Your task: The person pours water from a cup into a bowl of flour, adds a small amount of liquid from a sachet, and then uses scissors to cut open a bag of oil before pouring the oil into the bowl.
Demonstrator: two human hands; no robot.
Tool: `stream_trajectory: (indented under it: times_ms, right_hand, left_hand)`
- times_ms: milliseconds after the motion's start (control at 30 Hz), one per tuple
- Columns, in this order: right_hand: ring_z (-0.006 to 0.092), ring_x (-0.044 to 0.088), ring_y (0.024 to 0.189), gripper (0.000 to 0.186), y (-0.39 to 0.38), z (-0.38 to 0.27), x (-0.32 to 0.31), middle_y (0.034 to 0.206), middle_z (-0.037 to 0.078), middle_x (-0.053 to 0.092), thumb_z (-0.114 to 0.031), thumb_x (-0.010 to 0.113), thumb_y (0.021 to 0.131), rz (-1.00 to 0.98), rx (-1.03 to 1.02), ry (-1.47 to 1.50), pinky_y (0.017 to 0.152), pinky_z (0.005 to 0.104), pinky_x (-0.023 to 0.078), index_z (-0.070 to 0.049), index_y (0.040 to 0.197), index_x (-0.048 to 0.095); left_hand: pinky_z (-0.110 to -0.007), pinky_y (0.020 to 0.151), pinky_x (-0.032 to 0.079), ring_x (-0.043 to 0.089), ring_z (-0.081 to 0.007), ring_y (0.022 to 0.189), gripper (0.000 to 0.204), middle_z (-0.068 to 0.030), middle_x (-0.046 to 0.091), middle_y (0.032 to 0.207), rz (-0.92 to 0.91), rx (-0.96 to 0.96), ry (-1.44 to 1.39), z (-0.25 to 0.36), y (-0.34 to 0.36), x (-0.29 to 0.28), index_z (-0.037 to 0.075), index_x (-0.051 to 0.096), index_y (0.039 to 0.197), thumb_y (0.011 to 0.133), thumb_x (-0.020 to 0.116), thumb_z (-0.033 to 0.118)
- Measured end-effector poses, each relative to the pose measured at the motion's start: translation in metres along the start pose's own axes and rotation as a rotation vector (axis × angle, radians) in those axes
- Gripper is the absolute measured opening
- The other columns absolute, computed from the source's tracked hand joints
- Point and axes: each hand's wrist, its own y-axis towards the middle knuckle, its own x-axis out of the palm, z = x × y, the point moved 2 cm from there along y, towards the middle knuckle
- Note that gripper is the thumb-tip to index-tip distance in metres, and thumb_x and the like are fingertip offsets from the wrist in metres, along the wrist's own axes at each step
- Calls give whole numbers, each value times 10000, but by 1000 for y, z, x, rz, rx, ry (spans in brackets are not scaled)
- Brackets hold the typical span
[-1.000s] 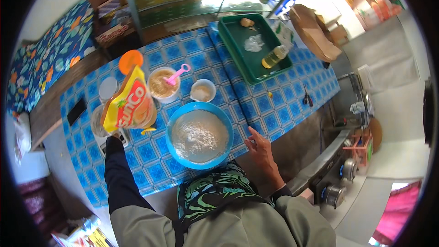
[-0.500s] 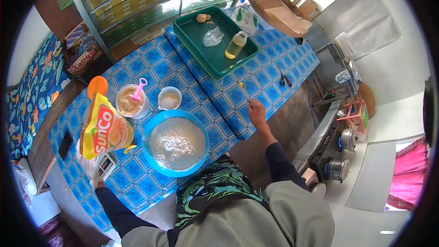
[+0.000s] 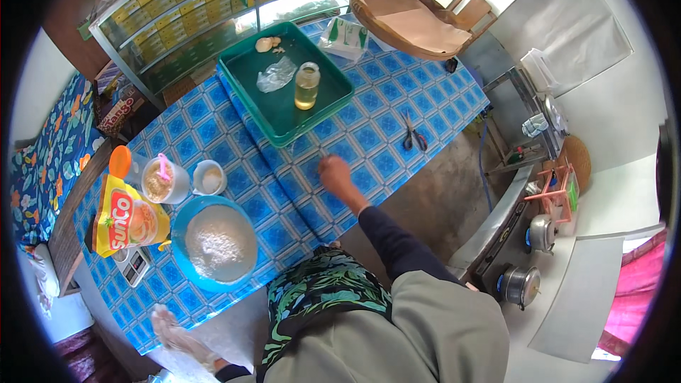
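Observation:
My left hand [image 3: 172, 332], in a clear plastic glove, hangs off the table's near left edge, fingers stretched out and holding nothing. A yellow pouch [image 3: 133, 218] stands upright beside a small digital scale [image 3: 135, 269], partly covering it. Right of the pouch sits a blue basin [image 3: 186, 269] with white flour [image 3: 216, 248]. My bare right hand [image 3: 335, 174] is low over the table, near the green tray's front side, its fingers curled together; what they hold, if anything, is hidden. Behind the basin are a tub of tan crumbly powder [image 3: 157, 183] with a pink scoop [image 3: 164, 164] and a small white cup [image 3: 209, 178].
The green tray [image 3: 273, 135] holds a jar of yellow liquid [image 3: 306, 86], a plastic bag [image 3: 277, 74] and pale lumps [image 3: 267, 44]. Scissors [image 3: 414, 135] lie to its right. A paper-lined woven tray [image 3: 411, 18] rests at the back. Pots [image 3: 520, 286] stand on the stove at right.
My left hand has left the pouch and drawn back past the table edge. My right hand has moved over the spot where a small yellow scrap lay. The view has shifted right.

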Motion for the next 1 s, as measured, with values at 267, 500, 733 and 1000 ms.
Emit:
stream_trajectory:
  times_ms: [267, 500, 733, 1000]
  right_hand:
    - [328, 652, 674, 96, -166, -94, -16, 722, 162, 655, -73, 706, 697, -638, -332, 547, 588, 440, 489, -57, 761, 636]
    - [179, 627, 673, 142, -137, -70, -75, 725, 107, 671, -53, 748, 729, -836, -267, 823, 632, 340, 497, -17, 858, 699]
    - [380, 605, 999, 381, 5, 134, -143, 1055, 184, 673, -318, 690, 858, 294, -114, -168, 878, 445, 478, -40, 1118, 679]
    - [418, 639, 956, 580, 33, 202, -142, 1046, 187, 694, -462, 676, 821, 205, 290, -469, 836, 527, 500, -69, 1244, 625]
  left_hand:
    - [-267, 721, 540, 658, -157, 913, 279, -127, 680, 1055, -498, -482, 227, 2, -217, 159, -41, 670, 1117, 928, 601, 152]
    - [-265, 722, 559, 678, -150, 828, 256, -98, 707, 976, -879, -475, 193, 2, -295, 235, -70, 688, 1107, 895, 660, 71]
    - [-265, 594, 578, 704, -188, 674, 197, -152, 720, 847, -651, -606, 108, 4, -267, 183, -67, 664, 1019, 886, 665, 79]
    - [-226, 516, 508, 637, -117, 594, 152, -117, 702, 777, -50, -482, 158, -23, -244, 24, -15, 642, 872, 886, 684, 131]
